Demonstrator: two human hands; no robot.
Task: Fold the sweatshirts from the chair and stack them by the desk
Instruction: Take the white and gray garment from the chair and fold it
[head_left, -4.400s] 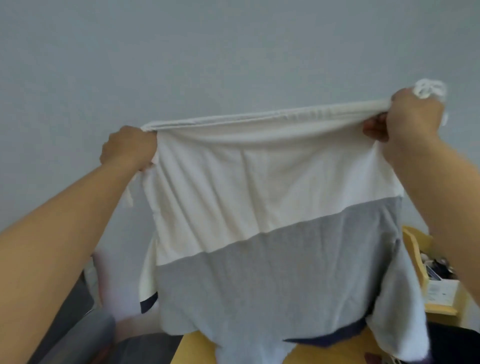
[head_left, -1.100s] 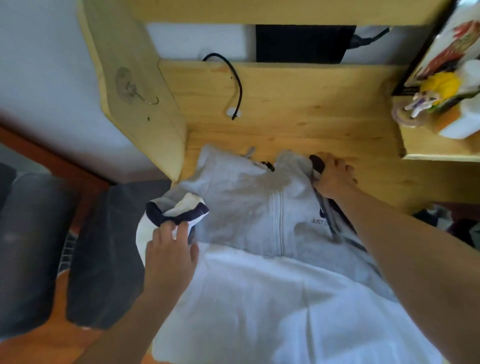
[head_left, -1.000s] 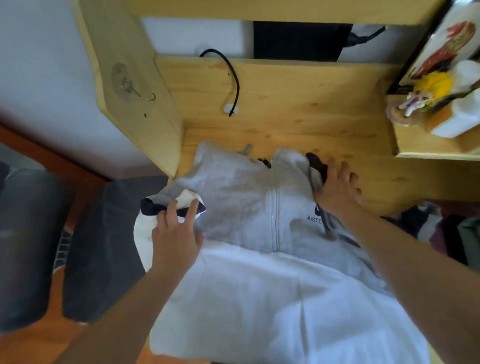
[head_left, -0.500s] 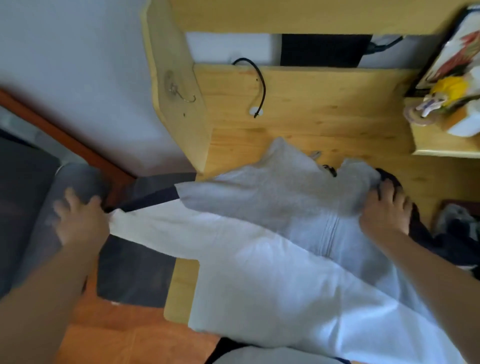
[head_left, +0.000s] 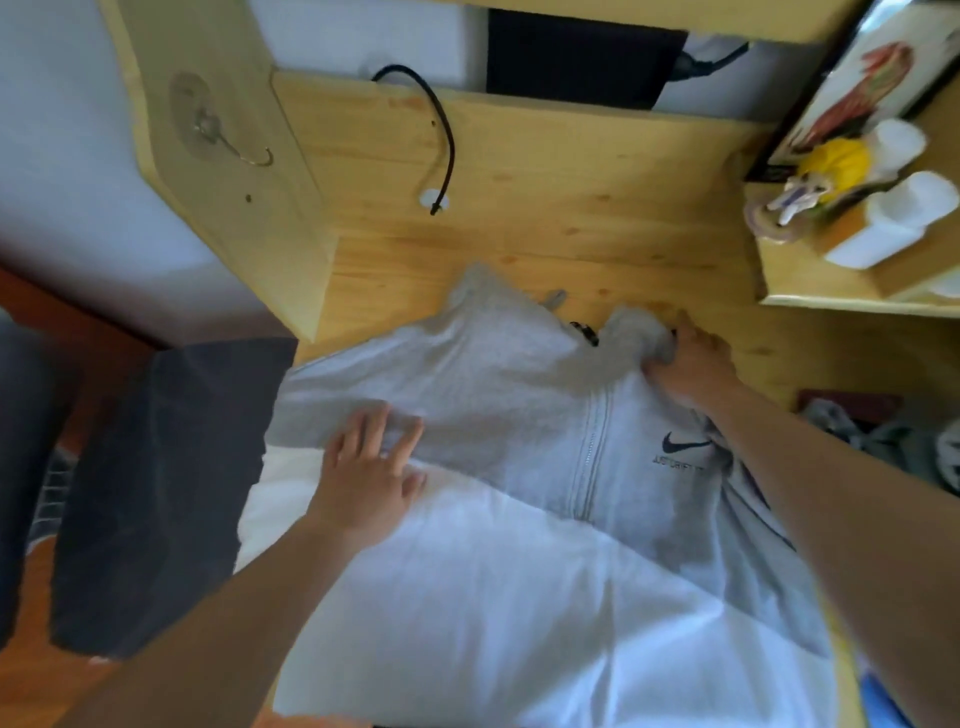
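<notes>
A grey and white zip sweatshirt (head_left: 519, 441) with a dark logo on the chest lies face up across the wooden desk (head_left: 545, 234). The grey upper part points to the back, the white lower part toward me. My left hand (head_left: 371, 467) lies flat with spread fingers on the left side of the chest, where the left sleeve has been folded in. My right hand (head_left: 691, 364) grips the grey collar and shoulder fabric at the right, fingers curled into the cloth. The right sleeve is hidden under my right arm.
A black cable (head_left: 441, 135) comes out of the desk's back panel. A small shelf (head_left: 841, 280) at the right holds white bottles and a yellow object. Dark fabric (head_left: 166, 467) hangs beside the desk at the left. More clothes (head_left: 883, 441) lie at the right edge.
Half a second ago my left hand pulled the left sleeve out toward the left; now it has come back and presses flat on the chest. The right hand has stayed at the collar.
</notes>
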